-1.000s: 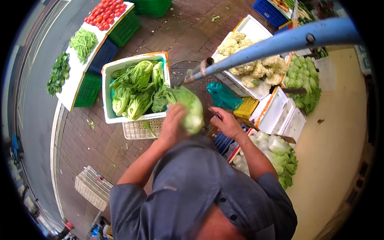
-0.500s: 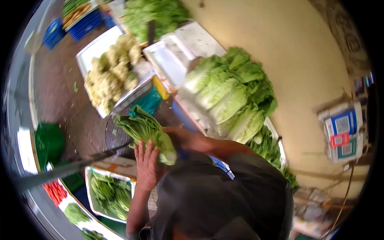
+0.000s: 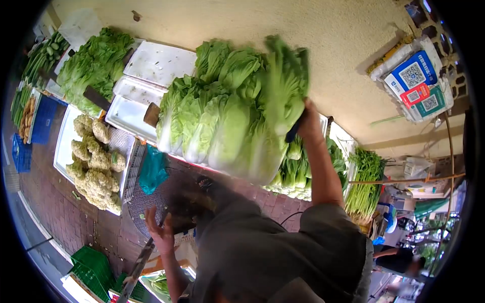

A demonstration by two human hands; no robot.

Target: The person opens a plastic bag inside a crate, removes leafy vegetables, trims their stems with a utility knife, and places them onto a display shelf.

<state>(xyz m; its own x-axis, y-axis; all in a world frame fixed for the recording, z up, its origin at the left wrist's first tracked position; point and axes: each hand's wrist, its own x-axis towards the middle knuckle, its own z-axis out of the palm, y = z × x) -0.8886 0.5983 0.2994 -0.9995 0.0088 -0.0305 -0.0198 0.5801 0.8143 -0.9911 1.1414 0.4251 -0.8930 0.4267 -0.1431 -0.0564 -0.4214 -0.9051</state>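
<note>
The right hand (image 3: 311,126) is against the side of a green leafy head (image 3: 285,83) over the right end of the lettuce pile (image 3: 222,123) — a dark thing (image 3: 293,132) shows at its fingers, but their grip is partly hidden, so how closed they are I cannot tell. The left hand (image 3: 160,231) is wide, fingers spread, below and left of the pile, just beside a pole (image 3: 136,272). Left of the pile sit a wooden block (image 3: 151,114) and white trays (image 3: 132,112) — farther left, cauliflower (image 3: 96,174). Right of it are bundled greens (image 3: 365,179).
</note>
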